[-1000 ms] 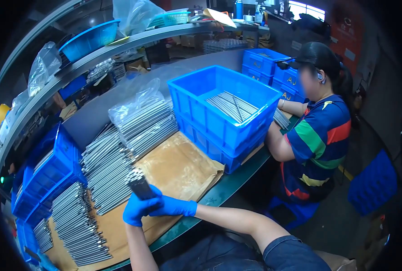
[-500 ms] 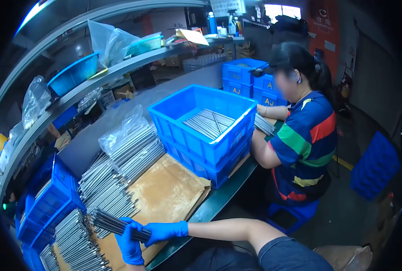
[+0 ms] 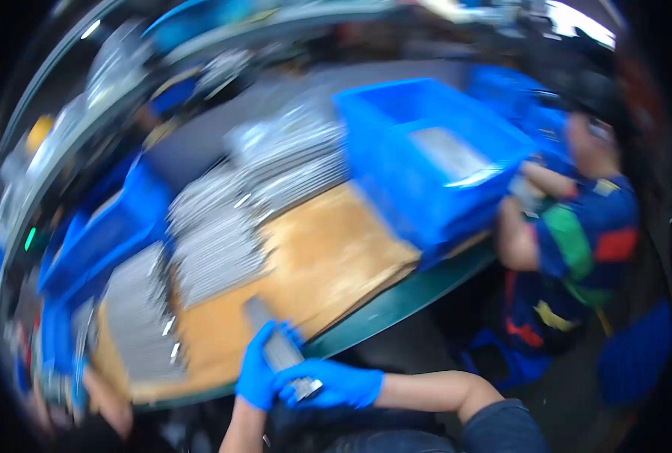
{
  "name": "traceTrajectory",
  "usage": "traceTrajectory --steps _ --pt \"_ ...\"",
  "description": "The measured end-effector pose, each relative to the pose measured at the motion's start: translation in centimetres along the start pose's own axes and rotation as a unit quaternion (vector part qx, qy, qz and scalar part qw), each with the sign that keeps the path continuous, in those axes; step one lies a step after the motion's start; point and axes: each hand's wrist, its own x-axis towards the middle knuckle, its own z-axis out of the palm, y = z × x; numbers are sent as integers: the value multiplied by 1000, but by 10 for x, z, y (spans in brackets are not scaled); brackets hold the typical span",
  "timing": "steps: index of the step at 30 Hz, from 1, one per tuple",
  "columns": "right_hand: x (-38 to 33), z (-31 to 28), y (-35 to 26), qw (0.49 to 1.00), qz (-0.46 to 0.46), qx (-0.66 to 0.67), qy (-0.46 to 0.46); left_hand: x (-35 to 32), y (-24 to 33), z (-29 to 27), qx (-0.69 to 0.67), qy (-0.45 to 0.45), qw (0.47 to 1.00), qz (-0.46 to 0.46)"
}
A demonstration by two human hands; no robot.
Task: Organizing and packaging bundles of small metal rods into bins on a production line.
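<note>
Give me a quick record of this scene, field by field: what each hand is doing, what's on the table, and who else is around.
left hand: blue glove, gripping a bundle of thin metal rods
right hand: blue glove, holding the same bundle's near end
table: brown sheet, rows of metal rods, large blue crate
other person: striped shirt, at the crate
image: motion-blurred

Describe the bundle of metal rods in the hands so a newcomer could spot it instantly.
Start at the brown board covering the workbench. At its near edge, two blue-gloved hands, left hand and right hand, grip the bundle of metal rods. Unlike the rod stacks lying flat behind, it is lifted.
</note>
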Motion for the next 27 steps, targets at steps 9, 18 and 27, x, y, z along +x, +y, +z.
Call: traceTrajectory --steps 9,18,27 --pt "-9 -15 35 997 26 -25 74 -35 -46 -50 103 -29 993 -54" --pt "-27 -38 34 982 29 -113 149 -29 -65 -47 168 -8 985 -35" --pt "-12 -31 24 979 130 -81 136 -43 -55 -57 76 14 996 -55"
